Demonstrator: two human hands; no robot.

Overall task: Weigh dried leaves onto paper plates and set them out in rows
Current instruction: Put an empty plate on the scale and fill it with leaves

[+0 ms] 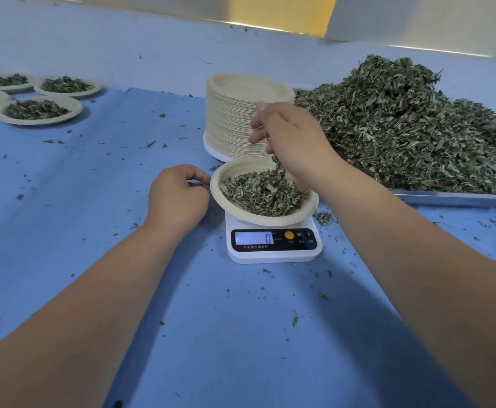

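Right hand [294, 139] hangs over the paper plate [270, 220], fingers bunched and pointing down and left, pinching a wispy tuft of dried leaves [258, 192] that trails from the fingertips into the pile on the plate. Left hand [179, 195] sits just beside the plate's left rim, fingers curled, index tip and thumb meeting the rim in what looks like a pinch.

Plate: round, so no long axis; cream paper, crimped rim, shallow bowl. It rests on the scale [273, 254], slightly tilted, left rim higher. Leaves are crumpled, grey-green and flaky.

Scale: white plastic, rounded rectangle, long axis running toward the person, black display strip facing them, reading 0.

Behind it stands a tall stack of plates [232, 125], ribbed edges showing. To the right, a large heap of leaves [411, 128] on a metal tray [453, 197]. Far left, filled plates [39, 110] lie close together. Blue cloth [123, 201] is strewn with leaf crumbs.
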